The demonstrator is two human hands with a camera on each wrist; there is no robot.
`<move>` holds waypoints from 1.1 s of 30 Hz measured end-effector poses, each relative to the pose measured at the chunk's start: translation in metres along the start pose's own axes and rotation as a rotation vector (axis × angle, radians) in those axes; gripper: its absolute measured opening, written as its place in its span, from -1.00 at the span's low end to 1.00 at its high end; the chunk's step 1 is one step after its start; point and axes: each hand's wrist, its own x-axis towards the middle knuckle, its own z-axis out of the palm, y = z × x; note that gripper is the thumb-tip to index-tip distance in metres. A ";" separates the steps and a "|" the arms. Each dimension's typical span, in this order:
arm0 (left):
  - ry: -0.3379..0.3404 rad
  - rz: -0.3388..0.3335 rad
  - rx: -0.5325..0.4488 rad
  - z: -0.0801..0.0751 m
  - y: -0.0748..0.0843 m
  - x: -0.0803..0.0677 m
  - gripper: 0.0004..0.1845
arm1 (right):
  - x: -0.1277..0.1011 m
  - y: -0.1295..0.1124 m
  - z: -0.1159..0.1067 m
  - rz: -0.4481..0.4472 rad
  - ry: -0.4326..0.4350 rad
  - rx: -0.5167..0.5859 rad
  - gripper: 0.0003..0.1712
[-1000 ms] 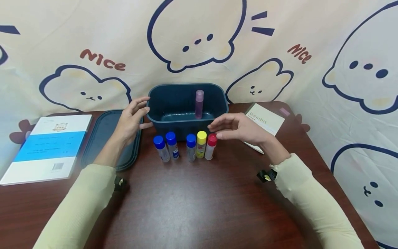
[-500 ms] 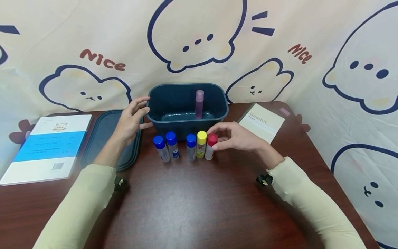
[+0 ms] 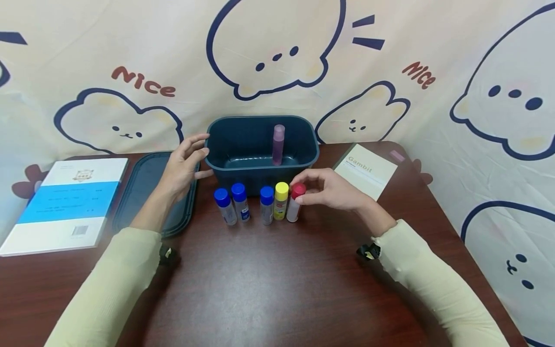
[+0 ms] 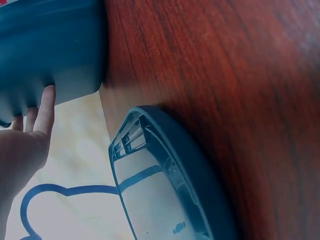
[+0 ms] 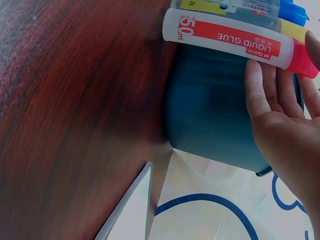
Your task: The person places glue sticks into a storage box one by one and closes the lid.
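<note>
My right hand pinches the red cap of a white liquid glue bottle between thumb and fingers. This bottle stands upright at the right end of a row of glue bottles. Beside it is a yellow-capped bottle, then a blue-capped bottle. Two more blue-capped bottles, an outer one and an inner one, stand further left. Behind the row is a dark teal bin with a purple tube upright inside. My left hand touches the bin's left end with extended fingers.
A dark teal lid lies partly under my left forearm. Left of it is a white and blue book. A cream notebook and a small pink piece lie at the back right. A patterned cloth hangs behind the table.
My right hand has come down and closed its thumb and fingers on the red cap; the red-capped bottle has shifted very slightly right. The left hand stays at the bin.
</note>
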 end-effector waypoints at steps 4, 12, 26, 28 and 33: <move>0.003 0.004 -0.003 0.000 0.000 -0.001 -0.51 | -0.002 -0.004 -0.003 0.002 0.019 -0.001 -0.61; 0.012 -0.003 0.004 0.000 0.001 -0.001 -0.51 | -0.004 -0.021 -0.013 -0.024 0.051 -0.068 -0.61; 0.013 -0.012 0.009 0.001 0.000 0.001 -0.52 | -0.003 -0.050 -0.025 -0.044 0.154 -0.090 -0.58; 0.013 -0.013 0.009 0.000 0.000 0.000 -0.52 | -0.001 -0.054 -0.027 -0.053 0.178 -0.065 -0.57; 0.010 -0.009 0.004 0.000 0.000 0.000 -0.52 | 0.005 -0.062 -0.032 -0.140 0.231 -0.015 -0.61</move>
